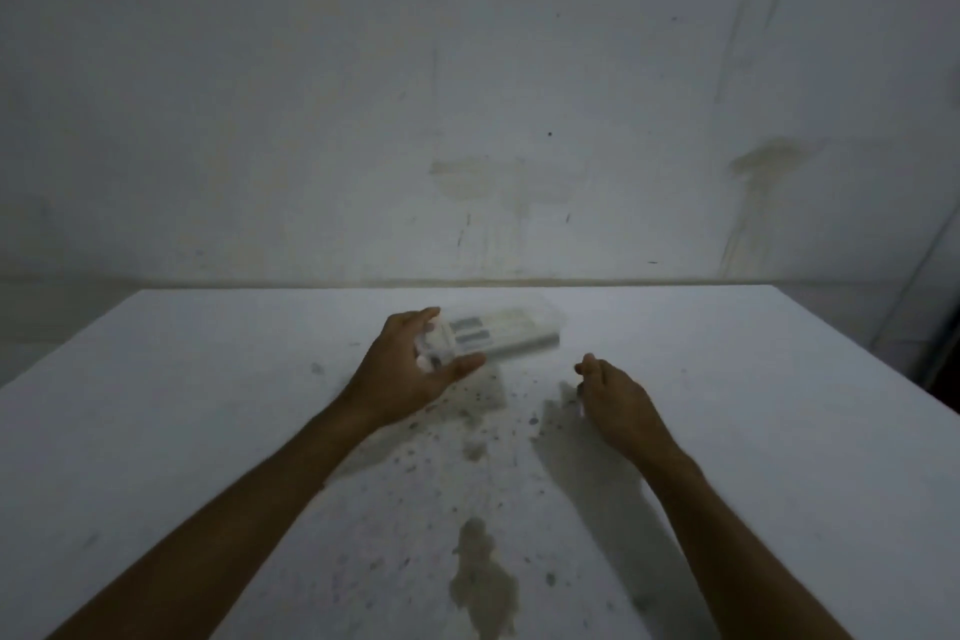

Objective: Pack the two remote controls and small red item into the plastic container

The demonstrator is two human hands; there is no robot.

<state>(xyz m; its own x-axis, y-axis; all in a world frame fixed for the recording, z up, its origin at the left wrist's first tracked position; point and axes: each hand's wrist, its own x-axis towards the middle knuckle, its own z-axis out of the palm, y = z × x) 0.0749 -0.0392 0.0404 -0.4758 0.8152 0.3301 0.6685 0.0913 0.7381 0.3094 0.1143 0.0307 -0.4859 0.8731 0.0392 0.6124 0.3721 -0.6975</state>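
A clear plastic container (524, 330) lies lengthwise on the white table (727, 379), blurred by motion. Through its wall I see two pale remote controls (493, 333) side by side with dark display patches. My left hand (410, 369) grips the container's left end, thumb below and fingers over the top. My right hand (613, 392) hovers a little to the right of and nearer than the container, fingers loosely curled, holding nothing. No red item shows; I cannot tell whether it sits inside the container.
Dark specks and a brownish stain (483, 582) mark the table's middle. A stained grey wall (467, 120) stands right behind the table's far edge. A dark gap (943, 338) opens beyond the table's right corner.
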